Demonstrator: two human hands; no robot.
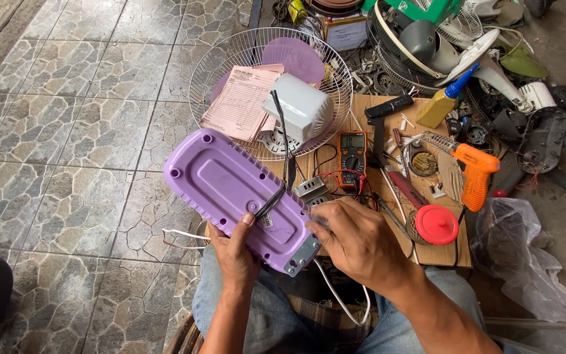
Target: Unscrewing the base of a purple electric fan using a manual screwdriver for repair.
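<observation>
Nearest to me are my knees in jeans, with a white cord (342, 298) trailing down between them at 6 o'clock. Just above, my left hand (234, 252) grips the near edge of the purple base (230, 190) from below, thumb laid over a black cable (270, 203) where it crosses the plastic. In my judgement the thumb pins the cable so it stays clear of the work end. The left grip is closed on the base.

My right hand (361, 239) sits at the base's 4 o'clock corner, touching the grey metal bracket (302, 255) there. The fingers are curled and their tips hidden; whether they pinch anything I cannot tell.

The base is held tilted, underside up, over my lap and the near edge of the wooden counter (440, 252). That attitude appears chosen to face the bracket end toward me.

On the counter at 12 o'clock lies a multimeter (352, 152), its leads running toward the base. At 2 o'clock stands an orange soldering gun (476, 172), with a red lid (437, 224) just beside my right hand.

Beyond, at 11 o'clock, a wire fan guard (207, 78) lies on the tiled floor, serving as a tray for a white motor housing (306, 105) and pink papers (240, 101).
</observation>
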